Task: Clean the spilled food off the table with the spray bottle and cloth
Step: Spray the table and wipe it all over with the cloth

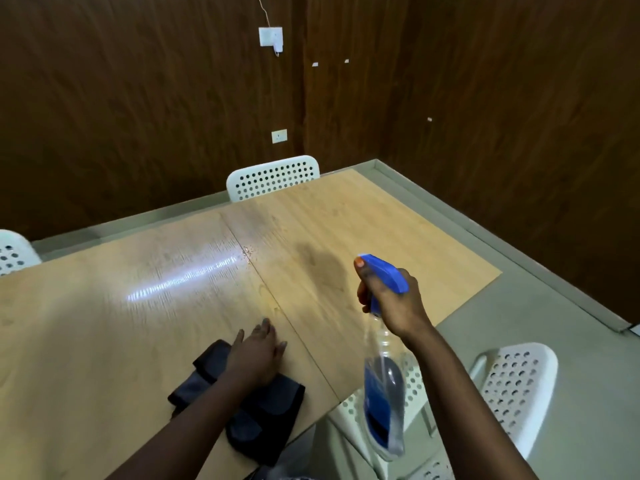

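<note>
My right hand (pixel 393 299) grips a clear spray bottle (pixel 384 386) with a blue trigger head, held in the air over the table's right part, nozzle pointing up and left. A small patch of spilled crumbs (pixel 249 251) lies near the seam in the middle of the wooden table (pixel 104 323). A darker damp-looking patch (pixel 320 263) sits just right of the crumbs. My left hand (pixel 256 353) rests flat, fingers spread, on a dark folded cloth (pixel 256 410) at the table's near edge.
White perforated chairs stand around the table: one at the far side (pixel 273 178), one at the left edge (pixel 12 252), two at the right front (pixel 516 386). Dark wood panelling with wall sockets (pixel 279 136) closes off the back. Grey floor lies to the right.
</note>
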